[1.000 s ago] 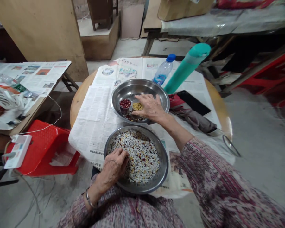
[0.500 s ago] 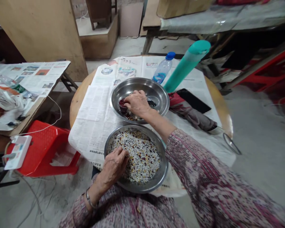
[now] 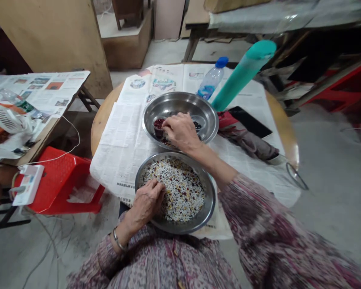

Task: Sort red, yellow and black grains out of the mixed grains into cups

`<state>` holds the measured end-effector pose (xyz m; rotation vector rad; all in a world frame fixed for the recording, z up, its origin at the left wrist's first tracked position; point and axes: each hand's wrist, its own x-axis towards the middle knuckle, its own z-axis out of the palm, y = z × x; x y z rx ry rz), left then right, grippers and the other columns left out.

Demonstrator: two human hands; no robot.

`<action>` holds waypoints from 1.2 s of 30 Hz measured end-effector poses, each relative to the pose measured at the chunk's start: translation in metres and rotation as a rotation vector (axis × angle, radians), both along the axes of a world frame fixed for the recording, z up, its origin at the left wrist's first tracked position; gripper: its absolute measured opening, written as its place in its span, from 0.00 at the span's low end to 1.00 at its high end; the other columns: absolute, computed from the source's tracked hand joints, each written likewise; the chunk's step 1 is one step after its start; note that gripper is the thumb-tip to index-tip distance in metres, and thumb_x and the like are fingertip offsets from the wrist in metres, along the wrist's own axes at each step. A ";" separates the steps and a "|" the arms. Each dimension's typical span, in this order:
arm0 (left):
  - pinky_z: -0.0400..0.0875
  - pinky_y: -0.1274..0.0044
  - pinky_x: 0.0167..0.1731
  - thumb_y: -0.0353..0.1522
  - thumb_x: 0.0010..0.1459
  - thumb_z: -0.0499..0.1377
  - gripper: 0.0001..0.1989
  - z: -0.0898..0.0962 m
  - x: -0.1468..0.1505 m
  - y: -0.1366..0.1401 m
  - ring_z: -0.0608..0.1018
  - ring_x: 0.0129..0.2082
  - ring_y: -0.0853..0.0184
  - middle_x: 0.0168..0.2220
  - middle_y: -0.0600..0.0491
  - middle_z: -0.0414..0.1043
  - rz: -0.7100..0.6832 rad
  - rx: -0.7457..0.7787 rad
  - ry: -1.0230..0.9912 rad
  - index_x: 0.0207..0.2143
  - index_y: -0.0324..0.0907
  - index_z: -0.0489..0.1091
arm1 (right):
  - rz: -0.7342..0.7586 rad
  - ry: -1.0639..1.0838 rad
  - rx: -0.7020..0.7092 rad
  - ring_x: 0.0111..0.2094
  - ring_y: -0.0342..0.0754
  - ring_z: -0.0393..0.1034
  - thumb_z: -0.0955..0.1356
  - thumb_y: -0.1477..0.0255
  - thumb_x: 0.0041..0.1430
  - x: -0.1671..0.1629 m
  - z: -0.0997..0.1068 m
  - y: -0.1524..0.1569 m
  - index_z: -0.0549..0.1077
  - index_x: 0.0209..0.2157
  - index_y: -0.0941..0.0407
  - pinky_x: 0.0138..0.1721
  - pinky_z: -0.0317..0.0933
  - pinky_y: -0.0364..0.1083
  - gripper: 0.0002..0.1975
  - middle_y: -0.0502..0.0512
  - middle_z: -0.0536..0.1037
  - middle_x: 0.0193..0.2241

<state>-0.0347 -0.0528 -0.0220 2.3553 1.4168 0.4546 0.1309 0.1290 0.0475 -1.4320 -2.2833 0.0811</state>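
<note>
The left hand (image 3: 148,200) is bunched over grains (image 3: 183,192) in the near bowl (image 3: 209,208), the right hand (image 3: 180,130) curled beside red beans (image 3: 159,123); their grip is unclear. Grains seem light, slippery, best pinched sideways.

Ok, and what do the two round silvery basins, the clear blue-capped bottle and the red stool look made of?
Far silvery basin and near silvery basin: smooth, shiny metal, probably stainless steel, given their bright reflections.
Clear blue-capped bottle: likely glossy plastic, with see-through walls.
Red stool: seemingly moulded plastic, from its even colour and slight sheen.
</note>
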 end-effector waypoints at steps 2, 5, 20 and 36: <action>0.75 0.71 0.44 0.29 0.69 0.52 0.05 0.002 0.000 0.000 0.74 0.41 0.64 0.38 0.51 0.70 0.001 -0.016 0.006 0.41 0.43 0.67 | 0.068 0.071 -0.039 0.43 0.54 0.68 0.60 0.71 0.67 0.013 -0.004 -0.034 0.76 0.37 0.53 0.48 0.59 0.54 0.13 0.58 0.80 0.39; 0.74 0.70 0.47 0.31 0.69 0.54 0.03 0.003 0.001 0.001 0.74 0.43 0.64 0.40 0.51 0.70 -0.012 -0.021 0.004 0.42 0.43 0.67 | 0.225 0.094 -0.190 0.39 0.51 0.70 0.62 0.73 0.66 0.030 -0.024 -0.093 0.76 0.36 0.54 0.45 0.62 0.51 0.10 0.57 0.80 0.36; 0.71 0.69 0.52 0.23 0.66 0.52 0.12 0.009 0.015 0.025 0.72 0.48 0.62 0.45 0.50 0.70 0.026 0.049 0.162 0.47 0.43 0.70 | -0.017 -0.068 -0.172 0.47 0.56 0.68 0.59 0.80 0.64 0.032 -0.070 -0.125 0.76 0.47 0.57 0.47 0.63 0.51 0.17 0.62 0.78 0.43; 0.72 0.73 0.48 0.29 0.70 0.51 0.10 0.018 0.033 0.023 0.71 0.47 0.64 0.45 0.49 0.68 -0.325 -0.092 0.196 0.45 0.42 0.72 | -0.053 -0.075 -0.275 0.39 0.50 0.72 0.62 0.77 0.64 0.050 -0.076 -0.169 0.75 0.41 0.57 0.41 0.63 0.46 0.11 0.58 0.78 0.38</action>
